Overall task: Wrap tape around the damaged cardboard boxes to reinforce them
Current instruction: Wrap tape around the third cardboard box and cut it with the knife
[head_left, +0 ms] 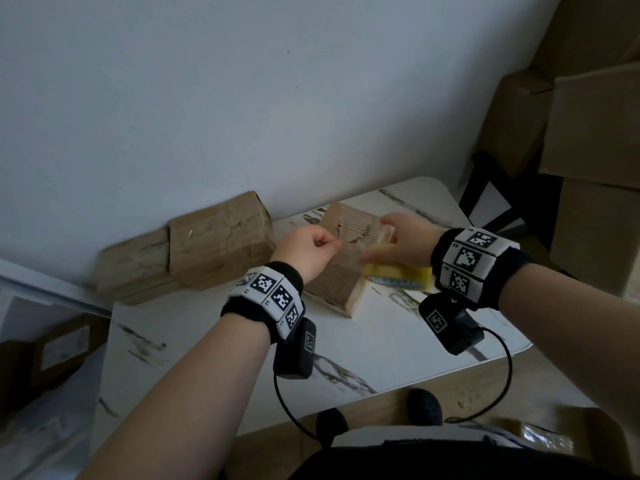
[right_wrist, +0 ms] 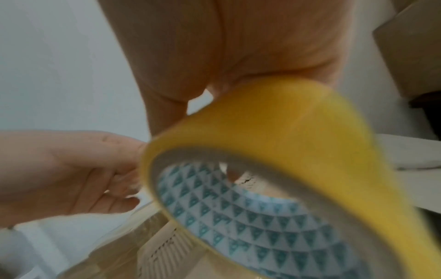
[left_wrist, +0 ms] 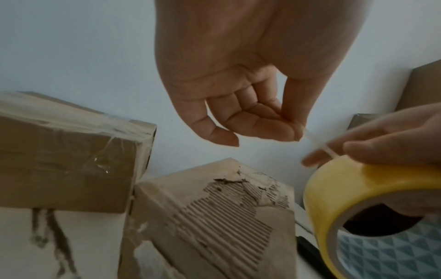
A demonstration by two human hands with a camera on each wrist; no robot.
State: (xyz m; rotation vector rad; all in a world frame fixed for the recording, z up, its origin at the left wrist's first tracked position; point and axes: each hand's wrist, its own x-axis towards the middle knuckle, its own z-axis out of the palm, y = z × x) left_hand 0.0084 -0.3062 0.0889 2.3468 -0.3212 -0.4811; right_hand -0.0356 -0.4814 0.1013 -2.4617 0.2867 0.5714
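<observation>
Head view: left hand [head_left: 313, 251] over the damaged box [head_left: 341, 271], fingers curled, thumb and forefinger pinched on the free tape end [left_wrist: 315, 144]. Right hand [head_left: 405, 242] just right of the left, gripping the yellow tape roll [head_left: 398, 275], fingers wrapped over its outer band. Roll held above the damaged box's right edge; touching the box or not, cannot tell. Damaged box flat on the white marbled tabletop [head_left: 363, 351], near the tabletop's far edge, top liner torn away, corrugated ribs bare. Left of the damaged box, against the pale wall [head_left: 207, 98], two taped boxes [head_left: 221, 239] touching side by side. Right of the tabletop, large stacked cartons [head_left: 595, 133].

Left wrist view: thin clear strip stretched taut from the pinched left fingers [left_wrist: 286, 130] down to the roll [left_wrist: 346, 188], right-hand fingers [left_wrist: 381, 149] lying across the roll's top. Torn patch and a jagged crack on the damaged box [left_wrist: 214, 217] straight below the left hand. Glossy tape wrapped over the nearer taped box [left_wrist: 66, 160], just left of the damaged one.

Right wrist view: roll [right_wrist: 286, 141] filling the frame, blurred, core printed with teal triangles, right palm [right_wrist: 238, 47] resting on its band; left hand [right_wrist: 71, 173] just left of the roll.
</observation>
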